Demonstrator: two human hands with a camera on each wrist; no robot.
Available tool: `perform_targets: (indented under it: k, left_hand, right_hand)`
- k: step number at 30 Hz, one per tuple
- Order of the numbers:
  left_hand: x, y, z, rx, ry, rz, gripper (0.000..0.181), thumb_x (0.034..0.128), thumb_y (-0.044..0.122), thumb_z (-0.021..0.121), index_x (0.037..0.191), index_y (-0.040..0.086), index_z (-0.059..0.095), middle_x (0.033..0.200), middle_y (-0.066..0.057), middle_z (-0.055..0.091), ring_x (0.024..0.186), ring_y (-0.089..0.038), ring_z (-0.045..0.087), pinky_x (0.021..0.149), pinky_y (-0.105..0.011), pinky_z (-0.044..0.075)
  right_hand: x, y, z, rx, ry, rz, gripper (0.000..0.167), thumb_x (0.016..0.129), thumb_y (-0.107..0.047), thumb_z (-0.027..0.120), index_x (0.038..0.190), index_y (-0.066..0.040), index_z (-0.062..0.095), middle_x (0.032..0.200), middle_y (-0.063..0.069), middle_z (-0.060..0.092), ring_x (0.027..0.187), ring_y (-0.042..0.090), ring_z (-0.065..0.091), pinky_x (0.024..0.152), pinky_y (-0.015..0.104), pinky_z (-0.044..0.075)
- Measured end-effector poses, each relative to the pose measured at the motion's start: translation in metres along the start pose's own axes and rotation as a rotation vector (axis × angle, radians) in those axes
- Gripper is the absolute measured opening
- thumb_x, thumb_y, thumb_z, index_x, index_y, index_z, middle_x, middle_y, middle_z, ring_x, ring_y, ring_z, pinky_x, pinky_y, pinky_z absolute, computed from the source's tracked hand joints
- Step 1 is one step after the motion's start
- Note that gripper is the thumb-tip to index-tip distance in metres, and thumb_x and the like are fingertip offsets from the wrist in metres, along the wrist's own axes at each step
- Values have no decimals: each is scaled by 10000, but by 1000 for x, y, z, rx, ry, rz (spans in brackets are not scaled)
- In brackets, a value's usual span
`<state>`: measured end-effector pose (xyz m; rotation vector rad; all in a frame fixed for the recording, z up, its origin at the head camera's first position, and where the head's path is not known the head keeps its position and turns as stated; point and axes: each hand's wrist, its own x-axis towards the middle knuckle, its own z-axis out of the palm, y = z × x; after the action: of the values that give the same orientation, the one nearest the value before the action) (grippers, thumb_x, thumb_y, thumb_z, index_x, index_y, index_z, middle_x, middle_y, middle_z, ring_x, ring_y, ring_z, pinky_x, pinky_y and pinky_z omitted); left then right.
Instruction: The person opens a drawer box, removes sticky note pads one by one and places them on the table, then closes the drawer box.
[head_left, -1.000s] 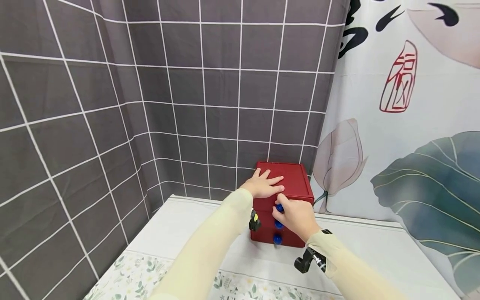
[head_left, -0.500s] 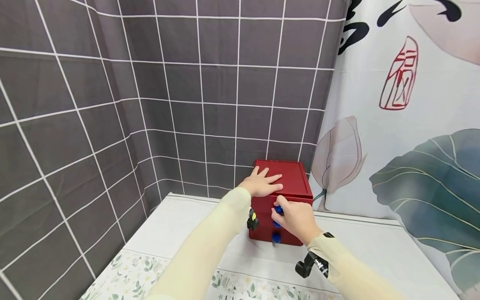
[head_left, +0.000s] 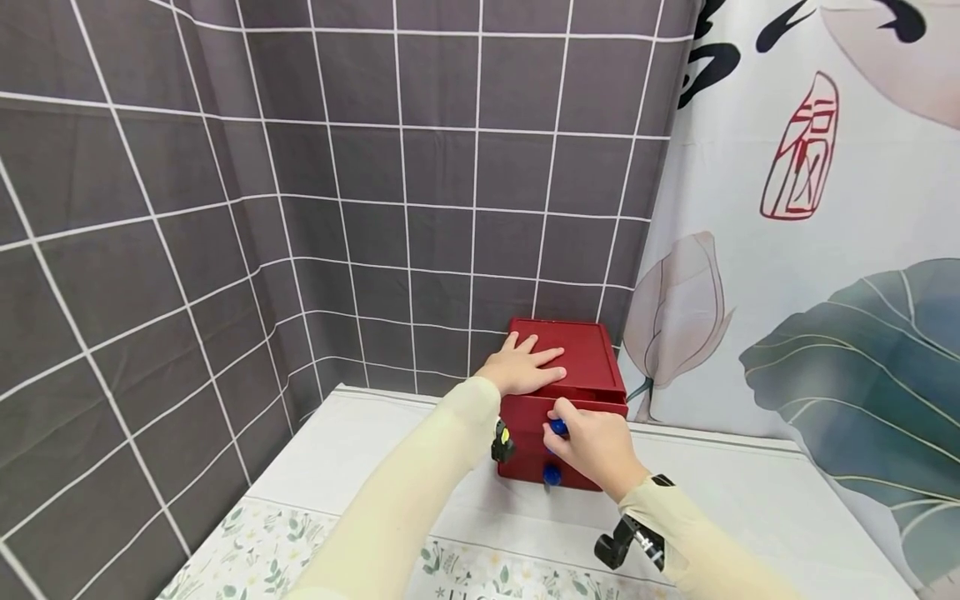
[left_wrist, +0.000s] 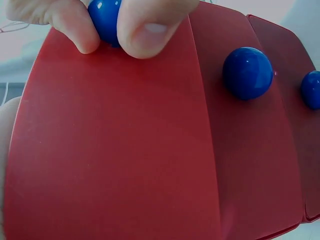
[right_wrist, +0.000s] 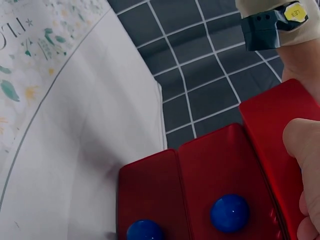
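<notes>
A small red chest of drawers [head_left: 581, 354] stands on the white-covered table against the wall. My left hand [head_left: 521, 369] rests on its top at the left, fingers spread. My right hand [head_left: 596, 437] pinches the top drawer's round blue knob [left_wrist: 106, 21] between thumb and fingers. That top drawer [head_left: 522, 410] sticks out a little, with a narrow dark gap under the chest's top; its contents are hidden. Flush below are the middle drawer, with its blue knob [left_wrist: 247, 73], and the bottom drawer, whose blue knob [head_left: 552, 475] shows beneath my right hand.
Dark grey cloth with white grid lines [head_left: 442, 242] hangs behind and to the left. A white curtain with a leaf print [head_left: 862, 367] hangs at the right. The white tablecloth [head_left: 390, 433] has a floral band [head_left: 277, 533] nearer me.
My right hand has drawn the top drawer slightly out toward me; it was flush before. My left hand stays in place on the chest's top. The head view has shifted slightly.
</notes>
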<state>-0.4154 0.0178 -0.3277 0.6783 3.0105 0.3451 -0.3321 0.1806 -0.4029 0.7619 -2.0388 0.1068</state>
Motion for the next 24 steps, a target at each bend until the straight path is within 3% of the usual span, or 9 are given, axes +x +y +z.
perform_targets:
  k: [4, 24]
  left_hand:
    - [2, -1, 2, -3, 16, -1, 613, 989, 674, 356, 1565, 472, 308, 1692, -21, 175, 1557, -349, 16, 1154, -575, 325]
    - [5, -2, 5, 5, 34, -6, 610, 984, 683, 362, 1558, 479, 322, 1688, -10, 193, 1557, -347, 34, 1155, -614, 291]
  right_hand:
    - [0, -1, -2, -2, 0, 1, 270, 769, -281, 823, 877, -149, 614, 757, -43, 750, 476, 113, 611, 512, 320, 575]
    - [-7, -8, -6, 20, 31, -7, 280, 774, -296, 813, 847, -140, 593, 844, -47, 777, 466, 83, 595, 440, 210, 472]
